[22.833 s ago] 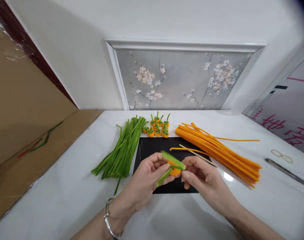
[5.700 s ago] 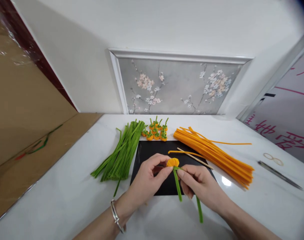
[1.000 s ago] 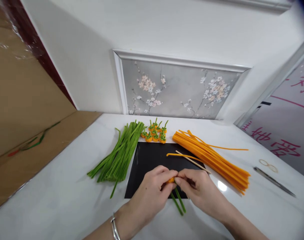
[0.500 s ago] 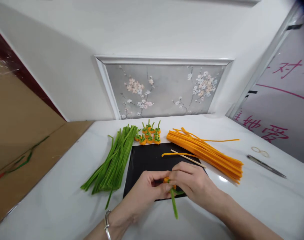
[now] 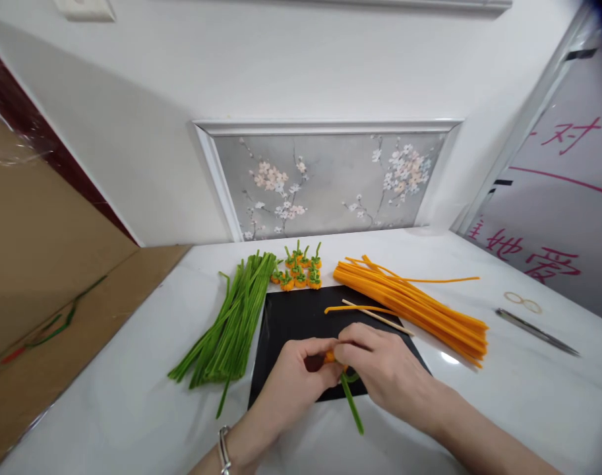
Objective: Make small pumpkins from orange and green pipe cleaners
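Note:
My left hand point(image 5: 298, 376) pinches a small orange pipe-cleaner piece point(image 5: 329, 357) between thumb and fingers, over the front of a black mat point(image 5: 291, 320). My right hand point(image 5: 387, 369) is closed against the same piece from the right, its fingertips hiding most of it. A green pipe cleaner point(image 5: 353, 408) sticks out below the fingers toward me, and a short green curl shows beside it. Behind the mat stand several small orange pieces with green tops point(image 5: 301, 270), some with an upright green stem.
Left of the mat lies a bundle of green pipe cleaners point(image 5: 236, 330); to the right, a bundle of orange ones point(image 5: 414, 310). A loose orange pipe cleaner point(image 5: 353, 308) and a thin wooden stick point(image 5: 380, 318) cross the mat. Farther right are two pale rings point(image 5: 523, 302) and a slim metal tool point(image 5: 538, 331).
The right fingers have shifted over the orange piece, covering more of it. The green pipe cleaner's free end has swung to the right. The whole view has moved slightly.

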The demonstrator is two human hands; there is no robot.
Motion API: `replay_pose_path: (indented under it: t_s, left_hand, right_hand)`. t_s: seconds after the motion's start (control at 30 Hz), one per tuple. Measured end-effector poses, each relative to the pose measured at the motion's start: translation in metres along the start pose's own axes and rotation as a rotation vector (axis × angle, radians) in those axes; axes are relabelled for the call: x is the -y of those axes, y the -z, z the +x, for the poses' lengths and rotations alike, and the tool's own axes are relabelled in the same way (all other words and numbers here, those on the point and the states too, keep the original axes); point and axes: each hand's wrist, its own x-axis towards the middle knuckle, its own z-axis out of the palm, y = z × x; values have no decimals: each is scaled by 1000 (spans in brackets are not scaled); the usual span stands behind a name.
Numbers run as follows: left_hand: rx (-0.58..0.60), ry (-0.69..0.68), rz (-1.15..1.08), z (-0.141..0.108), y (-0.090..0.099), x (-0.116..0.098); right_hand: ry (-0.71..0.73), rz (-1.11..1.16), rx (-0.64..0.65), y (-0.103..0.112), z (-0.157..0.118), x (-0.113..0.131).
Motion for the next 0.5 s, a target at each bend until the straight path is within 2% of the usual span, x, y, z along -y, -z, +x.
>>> replay_pose_path:
  t_s: [0.07,0.13,0.23,0.3,0.37,0.43,0.5]
  left_hand:
    - [-8,-5,-21,2,-1,2]
    - [-31,-9,-18,4,-3,4]
    - [-57,-10,-3,6,-5,5]
    - [-72,0,-47,6,-6,3]
    - [-98,35,-154,6,-7,1]
    - [-145,80,-259,5,-7,-1]
    - [-190,112,-313,4,-7,-1]
  right_hand:
    - [60,-212,28,0,3,5]
    - [60,-358,71,-2,6,10]
    - [40,-428,70,-5,8,13]
    - [33,-310,-21,-5,7,9]
    - [-17,-78,-157,-3,6,2]
    - [-150,122,-256,2,6,-5]
    - [-287,239,-254,6,6,-9]
